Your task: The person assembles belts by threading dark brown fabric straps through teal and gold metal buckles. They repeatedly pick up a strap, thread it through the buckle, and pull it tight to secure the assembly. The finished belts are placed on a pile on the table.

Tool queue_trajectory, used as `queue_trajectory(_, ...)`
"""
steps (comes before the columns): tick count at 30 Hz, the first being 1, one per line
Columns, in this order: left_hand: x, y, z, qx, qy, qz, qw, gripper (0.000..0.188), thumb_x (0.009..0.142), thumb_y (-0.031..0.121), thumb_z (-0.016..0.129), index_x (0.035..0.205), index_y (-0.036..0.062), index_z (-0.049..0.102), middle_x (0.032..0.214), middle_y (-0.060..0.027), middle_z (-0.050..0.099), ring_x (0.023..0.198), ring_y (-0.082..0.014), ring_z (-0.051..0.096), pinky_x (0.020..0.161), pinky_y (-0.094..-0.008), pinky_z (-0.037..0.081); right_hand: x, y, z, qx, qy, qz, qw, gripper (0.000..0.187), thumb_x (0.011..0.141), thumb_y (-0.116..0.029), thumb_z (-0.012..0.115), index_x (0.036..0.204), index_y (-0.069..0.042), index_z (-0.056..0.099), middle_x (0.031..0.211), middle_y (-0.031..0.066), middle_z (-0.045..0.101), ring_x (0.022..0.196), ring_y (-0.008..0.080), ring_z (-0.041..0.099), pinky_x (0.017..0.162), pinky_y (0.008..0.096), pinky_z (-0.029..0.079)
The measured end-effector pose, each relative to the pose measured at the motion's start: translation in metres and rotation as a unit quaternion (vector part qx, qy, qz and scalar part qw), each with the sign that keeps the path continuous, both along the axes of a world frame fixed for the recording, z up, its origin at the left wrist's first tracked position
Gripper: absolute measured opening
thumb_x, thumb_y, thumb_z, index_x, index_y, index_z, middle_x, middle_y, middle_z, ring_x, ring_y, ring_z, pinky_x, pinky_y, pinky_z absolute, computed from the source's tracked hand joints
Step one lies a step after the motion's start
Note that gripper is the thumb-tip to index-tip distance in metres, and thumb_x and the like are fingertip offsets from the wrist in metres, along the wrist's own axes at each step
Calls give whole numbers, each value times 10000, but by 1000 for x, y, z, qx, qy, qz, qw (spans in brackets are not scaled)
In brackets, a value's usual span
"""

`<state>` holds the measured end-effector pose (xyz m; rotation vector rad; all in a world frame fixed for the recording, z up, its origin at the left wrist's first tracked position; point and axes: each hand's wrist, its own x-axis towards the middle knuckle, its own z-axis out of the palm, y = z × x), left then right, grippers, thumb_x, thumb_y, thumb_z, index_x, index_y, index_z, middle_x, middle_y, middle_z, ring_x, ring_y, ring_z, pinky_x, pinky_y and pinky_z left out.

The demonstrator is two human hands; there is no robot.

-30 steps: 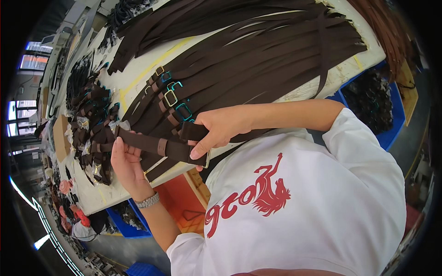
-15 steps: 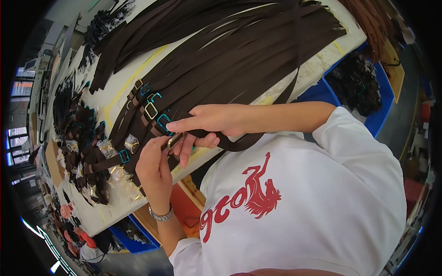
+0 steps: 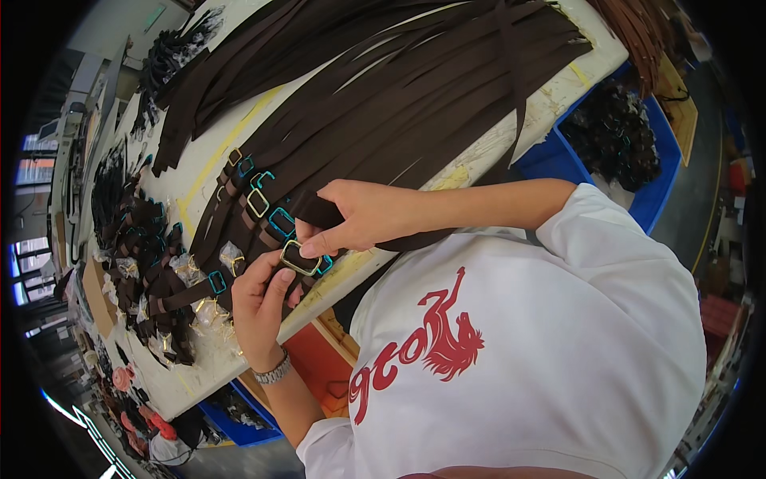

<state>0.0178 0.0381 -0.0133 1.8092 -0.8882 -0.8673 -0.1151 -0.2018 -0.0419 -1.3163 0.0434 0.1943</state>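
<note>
My left hand [image 3: 262, 311], a metal watch [image 3: 274, 372] on its wrist, pinches the lower left side of a gold-coloured rectangular buckle [image 3: 298, 269] between thumb and fingers. From the right, my right hand [image 3: 363, 214] is closed on a dark brown belt strap [image 3: 317, 209], its thumb pressing at the buckle's right side. How the strap runs through the buckle is partly hidden by my fingers. Just beyond my hands, a row of belts ends in other buckles, among them a gold one [image 3: 257, 203] and a turquoise one [image 3: 282, 222].
Many long dark brown straps [image 3: 415, 104] lie across the white table [image 3: 550, 96]. To the left is a heap of buckled belts [image 3: 148, 263] with plastic-wrapped pieces. A blue bin [image 3: 666, 160] stands off the right edge, another blue bin [image 3: 247, 427] below the near edge.
The buckle has tilted, so its open frame now faces up. My right hand has turned from a flat reach with spread fingers to a closed grip, with the strap raised beside it.
</note>
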Motion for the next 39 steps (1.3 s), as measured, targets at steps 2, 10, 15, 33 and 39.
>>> queue_trajectory(2, -1, -1, 3, 2, 7, -4, 1000, 220, 1099, 71, 605, 1242, -69, 698, 941, -53, 710, 746, -89, 640, 671, -238, 518, 0, 0, -3, 36, -1, -4, 999, 266, 988, -298, 815, 1021, -84, 659, 813, 2, 643, 573, 45, 455, 495, 243, 359)
queue_trajectory(10, -47, -34, 29, -18, -518, -3, 855, 556, 826, 122, 876, 1342, 25, 695, 1258, -133, 726, 1199, -363, 640, 1004, -460, 520, -6, 1, 1, 61, 26, -95, 993, 219, 973, -230, 811, 942, -73, 662, 754, 10, 648, 559, 50, 464, 492, 243, 363)
queue_trajectory(15, -55, -38, 23, -26, -515, 39, 856, 585, 796, 41, 899, 1348, 15, 705, 1226, -117, 753, 944, -255, 672, 899, -384, 545, -12, 7, 13, 32, 18, -106, 994, 252, 970, -246, 816, 936, -60, 649, 752, 10, 643, 549, 53, 490, 487, 252, 391)
queue_trajectory(33, -48, 0, 6, -136, -138, 101, 976, 609, 779, -118, 808, 1369, -60, 668, 1238, -150, 772, 813, -110, 681, 764, -267, 588, -17, 23, 4, 128, 54, 78, 987, 415, 1152, -348, 574, 984, -11, 748, 708, 3, 647, 576, 58, 565, 559, 227, 463)
queue_trajectory(39, -45, 7, 9, -120, -44, 56, 990, 531, 781, -81, 836, 1298, -60, 717, 1191, -139, 792, 884, -161, 778, 827, -294, 611, -24, 24, 21, 81, 101, 106, 986, 406, 1148, -358, 582, 970, -35, 752, 693, -29, 625, 556, 27, 484, 529, 216, 381)
